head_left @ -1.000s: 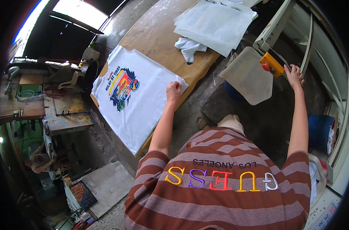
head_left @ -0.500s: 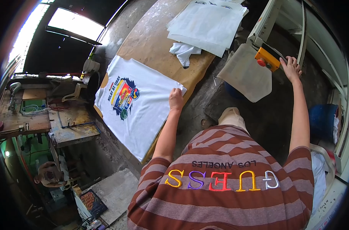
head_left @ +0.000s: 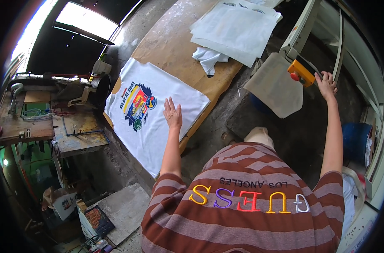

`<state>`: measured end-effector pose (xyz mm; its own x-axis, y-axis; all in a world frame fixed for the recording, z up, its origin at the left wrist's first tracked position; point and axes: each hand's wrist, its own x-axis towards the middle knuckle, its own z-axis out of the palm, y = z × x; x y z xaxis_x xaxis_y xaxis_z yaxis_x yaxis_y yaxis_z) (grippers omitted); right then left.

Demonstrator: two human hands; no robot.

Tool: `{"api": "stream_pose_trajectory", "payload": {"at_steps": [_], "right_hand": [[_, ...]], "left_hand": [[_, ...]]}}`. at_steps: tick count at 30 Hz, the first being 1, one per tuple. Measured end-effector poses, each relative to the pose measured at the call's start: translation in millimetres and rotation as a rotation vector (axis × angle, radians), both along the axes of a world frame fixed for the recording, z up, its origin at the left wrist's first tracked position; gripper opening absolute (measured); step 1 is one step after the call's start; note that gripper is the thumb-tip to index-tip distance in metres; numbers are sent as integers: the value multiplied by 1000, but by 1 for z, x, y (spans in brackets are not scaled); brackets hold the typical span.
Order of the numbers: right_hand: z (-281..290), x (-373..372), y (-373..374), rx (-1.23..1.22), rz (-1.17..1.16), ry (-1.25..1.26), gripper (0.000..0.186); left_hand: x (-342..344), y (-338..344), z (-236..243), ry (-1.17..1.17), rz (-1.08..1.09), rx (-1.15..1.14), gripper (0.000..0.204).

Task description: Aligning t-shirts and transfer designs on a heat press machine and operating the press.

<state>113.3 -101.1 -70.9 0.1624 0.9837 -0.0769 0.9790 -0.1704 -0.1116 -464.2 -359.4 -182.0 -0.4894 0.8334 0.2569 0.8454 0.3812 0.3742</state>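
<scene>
On view: long, brown-covered worktop. Flat on near end: white fabric T-shirt w/ multicolored print. Beyond: stack of thin, whitish, rectangular sheets. Off to R: boxy orange control unit. At unit's dark edge: right grip, curled, can't tell if closed on it. Nr. print: left grip, wide, palm-down over T-shirt, unclear if touching. On unit: round red button.

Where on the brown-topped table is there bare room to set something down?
Brown tabletop lies bare between the white shirt and pale sheets, left of the crumpled cloth. Crowded: the shirt, the left hand over it, and the sheets.
</scene>
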Motion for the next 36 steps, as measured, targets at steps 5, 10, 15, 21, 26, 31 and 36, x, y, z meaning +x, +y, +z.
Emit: {"api": "stream_pose_trajectory", "payload": {"at_steps": [5, 10, 15, 21, 26, 31, 36], "right_hand": [[3, -7, 6, -5, -3, -38, 63], [4, 0, 0, -21, -7, -47, 63], [0, -1, 3, -62, -42, -52, 62], [7, -6, 3, -54, -18, -47, 63], [1, -1, 1, -3, -10, -65, 62], [0, 0, 2, -41, 6, -48, 62], [1, -3, 6, -25, -5, -63, 64]], "left_hand": [[32, -20, -33, 76, -17, -224, 63], [114, -4, -1, -10, -457, -312, 61], [71, 17, -4, -52, -404, -124, 62], [6, 32, -21, 56, -55, -232, 62], [105, 46, -20, 75, -419, -267, 62], [114, 44, 3, -54, -582, -219, 58], [38, 1, -15, -2, 100, -163, 58]]}}
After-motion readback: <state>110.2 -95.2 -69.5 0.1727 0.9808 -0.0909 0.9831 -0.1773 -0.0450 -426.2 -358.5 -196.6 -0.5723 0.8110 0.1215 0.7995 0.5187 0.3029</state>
